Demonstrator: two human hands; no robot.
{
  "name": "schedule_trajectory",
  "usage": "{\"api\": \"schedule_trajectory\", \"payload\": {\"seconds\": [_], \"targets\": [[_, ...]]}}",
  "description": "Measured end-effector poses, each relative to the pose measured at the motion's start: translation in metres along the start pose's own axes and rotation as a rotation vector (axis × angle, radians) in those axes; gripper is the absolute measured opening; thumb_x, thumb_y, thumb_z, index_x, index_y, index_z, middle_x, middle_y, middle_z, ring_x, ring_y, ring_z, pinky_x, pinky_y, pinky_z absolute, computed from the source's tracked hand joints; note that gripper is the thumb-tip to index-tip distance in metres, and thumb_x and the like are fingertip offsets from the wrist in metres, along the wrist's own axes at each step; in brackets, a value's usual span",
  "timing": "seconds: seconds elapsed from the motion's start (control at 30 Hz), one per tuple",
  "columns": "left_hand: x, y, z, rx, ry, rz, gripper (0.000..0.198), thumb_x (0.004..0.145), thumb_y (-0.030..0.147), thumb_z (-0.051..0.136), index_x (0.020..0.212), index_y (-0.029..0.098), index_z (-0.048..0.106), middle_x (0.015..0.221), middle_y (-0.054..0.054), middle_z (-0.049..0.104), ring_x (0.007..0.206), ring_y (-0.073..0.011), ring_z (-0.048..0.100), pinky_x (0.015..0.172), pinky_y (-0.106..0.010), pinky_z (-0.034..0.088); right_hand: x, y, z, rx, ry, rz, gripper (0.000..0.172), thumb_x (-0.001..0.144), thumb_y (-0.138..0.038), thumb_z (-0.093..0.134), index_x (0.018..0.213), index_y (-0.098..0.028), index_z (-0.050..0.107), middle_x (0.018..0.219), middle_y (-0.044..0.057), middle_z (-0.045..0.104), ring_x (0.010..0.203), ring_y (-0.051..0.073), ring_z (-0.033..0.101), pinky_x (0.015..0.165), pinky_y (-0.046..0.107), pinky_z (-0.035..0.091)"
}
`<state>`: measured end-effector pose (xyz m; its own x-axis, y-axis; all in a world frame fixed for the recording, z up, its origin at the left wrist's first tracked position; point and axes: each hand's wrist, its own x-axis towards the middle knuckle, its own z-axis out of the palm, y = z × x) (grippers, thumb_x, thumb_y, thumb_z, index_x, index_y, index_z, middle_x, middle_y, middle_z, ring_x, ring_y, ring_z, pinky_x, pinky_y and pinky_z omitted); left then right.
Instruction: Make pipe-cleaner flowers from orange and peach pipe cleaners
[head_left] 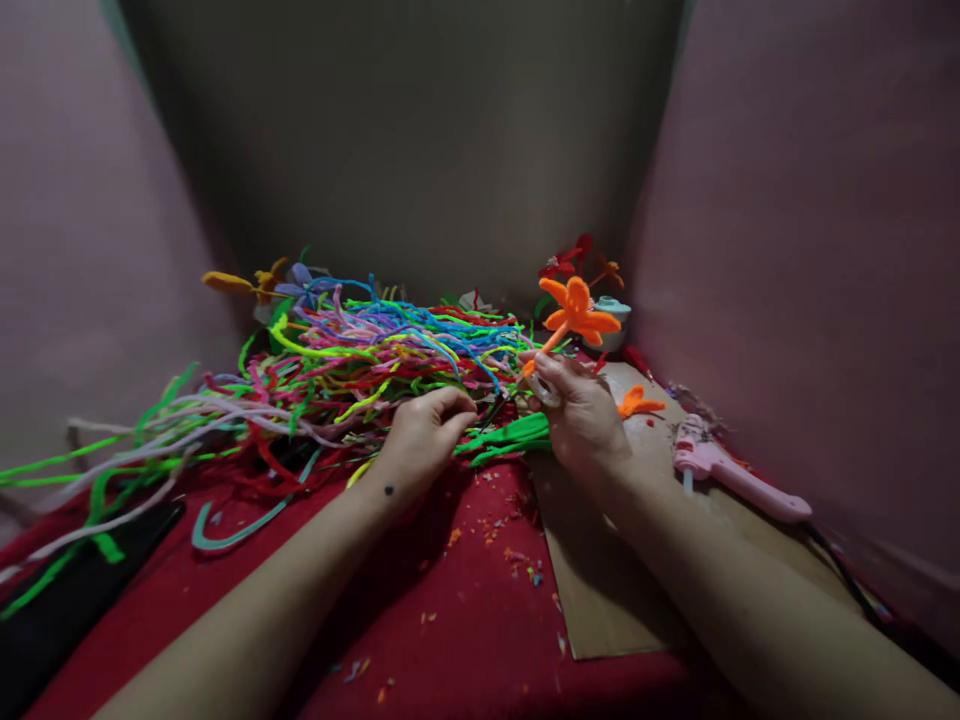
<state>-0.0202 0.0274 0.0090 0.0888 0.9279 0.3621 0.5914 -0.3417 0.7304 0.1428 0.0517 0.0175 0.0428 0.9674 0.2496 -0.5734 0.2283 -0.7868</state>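
Note:
My right hand (589, 415) is closed around the stem of an orange pipe-cleaner flower (576, 312), its petals tilted up and to the right. A pale, ring-like piece (543, 390) shows at the same fingers; I cannot tell what it is. To the left, my left hand (429, 428) is pinched shut at the near edge of the pipe-cleaner heap. A thin dark thing shows near its fingertips, too unclear to name. Between the hands lies a bundle of green pipe cleaners (517, 438), its right end hidden behind my right hand.
Loose coloured pipe cleaners (405, 345) are heaped along the back. On the right, a pink glue gun (739, 480) rests on cardboard (600, 600), near another orange flower piece (641, 402). Finished flowers (577, 255) stand behind. Scraps (517, 560) dot the red cloth (450, 650).

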Motion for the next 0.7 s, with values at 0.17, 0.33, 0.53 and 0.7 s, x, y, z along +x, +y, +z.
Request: {"api": "schedule_trajectory", "payload": {"seconds": [0.17,0.33,0.53,0.7], "targets": [[-0.005,-0.004,0.023,0.626,-0.137,0.143,0.02,0.084,0.018,0.043,0.087,0.019,0.063,0.092,-0.006,0.063,0.08,-0.0183,0.061,0.065,-0.027,0.043,0.006,-0.005,-0.003,-0.025,0.077,-0.058,0.011,0.062,-0.026,0.071,0.069,-0.018,0.073,0.06,-0.002,0.058,0.053,0.008,0.047,0.043,0.022,0.029],[-0.005,-0.005,0.029,0.946,-0.232,0.094,0.028,0.088,0.019,0.035,0.091,0.018,0.063,0.092,-0.009,0.063,0.075,-0.0225,0.063,0.055,-0.028,0.038,0.006,-0.003,-0.003,-0.02,0.057,-0.08,0.009,0.065,-0.026,0.07,0.07,-0.019,0.074,0.063,-0.001,0.06,0.057,0.009,0.048,0.045,0.022,0.03],[-0.003,-0.003,0.016,0.636,-0.163,0.036,0.018,0.083,0.026,0.048,0.074,0.02,0.063,0.078,-0.005,0.062,0.071,-0.0178,0.058,0.06,-0.026,0.036,-0.001,-0.011,0.002,-0.049,0.035,-0.113,0.01,0.069,-0.026,0.066,0.068,-0.02,0.074,0.061,-0.001,0.058,0.054,0.009,0.045,0.048,0.024,0.033],[0.001,0.006,0.001,0.047,-0.07,-0.081,0.015,0.07,0.027,0.063,0.057,0.019,0.062,0.057,0.001,0.056,0.059,-0.0145,0.049,0.055,-0.024,0.034,-0.009,-0.023,0.003,-0.201,0.017,-0.14,0.014,0.074,-0.03,0.061,0.075,-0.023,0.074,0.07,0.002,0.063,0.063,0.014,0.05,0.053,0.026,0.037]]}}
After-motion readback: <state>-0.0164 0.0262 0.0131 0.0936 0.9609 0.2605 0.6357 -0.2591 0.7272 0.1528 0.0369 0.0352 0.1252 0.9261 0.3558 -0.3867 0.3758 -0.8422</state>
